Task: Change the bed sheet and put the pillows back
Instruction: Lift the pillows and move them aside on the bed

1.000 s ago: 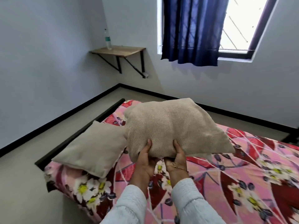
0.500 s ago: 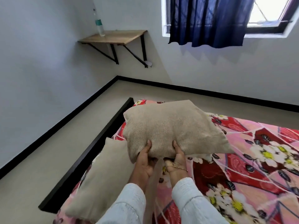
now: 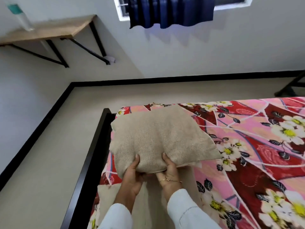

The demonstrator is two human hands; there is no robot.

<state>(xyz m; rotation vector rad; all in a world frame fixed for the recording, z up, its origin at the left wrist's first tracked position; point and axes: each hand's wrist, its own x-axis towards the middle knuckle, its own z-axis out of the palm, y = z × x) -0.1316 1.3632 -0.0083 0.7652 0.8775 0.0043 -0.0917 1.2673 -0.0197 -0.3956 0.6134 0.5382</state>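
Now the beige pillow (image 3: 158, 139), gripped along its near edge by left hand (image 3: 132, 176) and right hand (image 3: 170, 174), has travelled to the bed's (image 3: 247, 162) far left corner, beyond the other pillow (image 3: 107, 192), nearly placed.

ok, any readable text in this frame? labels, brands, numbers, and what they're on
None readable.
Clear plastic bottle with a teal label band on the wooden wall shelf: motion-blurred, any print is illegible.
Beige woven pillow held in both hands: no tag or lettering visible.
Pink and red floral bed sheet: pattern only, no words.
Thin gold bracelet on the right wrist: no marking visible.
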